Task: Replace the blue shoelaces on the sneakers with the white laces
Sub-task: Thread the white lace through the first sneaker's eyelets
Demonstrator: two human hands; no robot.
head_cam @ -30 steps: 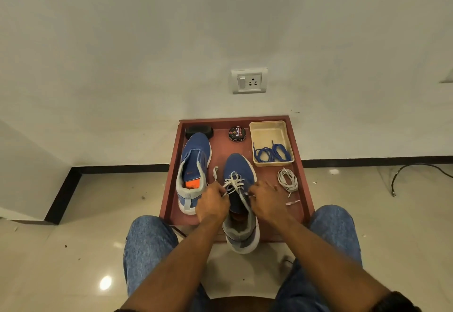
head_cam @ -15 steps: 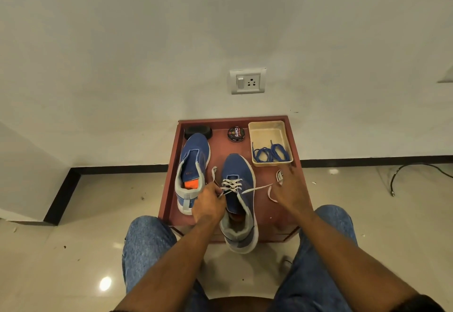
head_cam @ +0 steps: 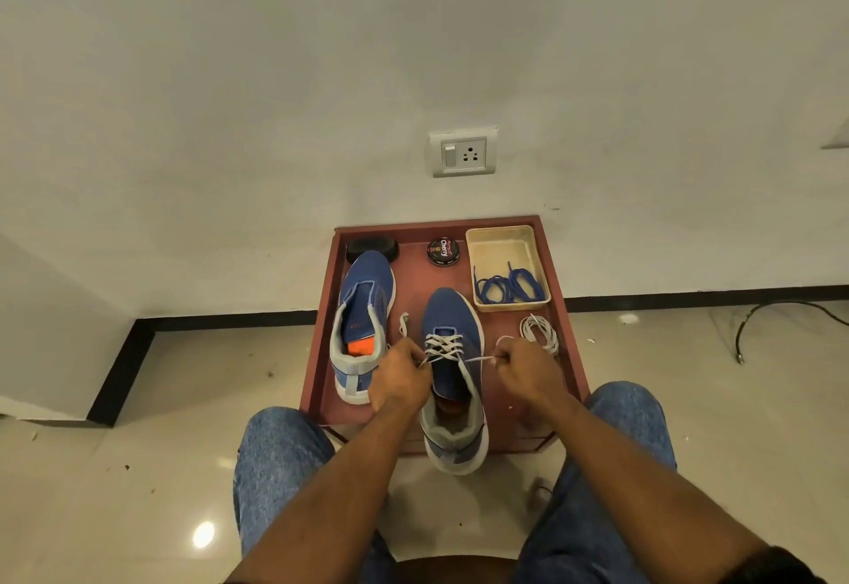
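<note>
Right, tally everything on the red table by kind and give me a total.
Blue sneakers: 2, one unlaced, one being laced
White laces: 2, one in the sneaker, one coiled
Blue laces bundle: 1
Beige tray: 1
Polish tin: 1
Black brush: 1
Total: 8

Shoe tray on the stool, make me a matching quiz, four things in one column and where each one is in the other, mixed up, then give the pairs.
Things
1. blue laces
2. polish tin
3. spare white lace
4. unlaced shoe

Places
A. coiled on the tray floor, beside the right hand
B. left side of the tray, no lace
C. inside the beige box
D. far edge, between the black brush and the box

Pairs: 1-C, 2-D, 3-A, 4-B
</note>
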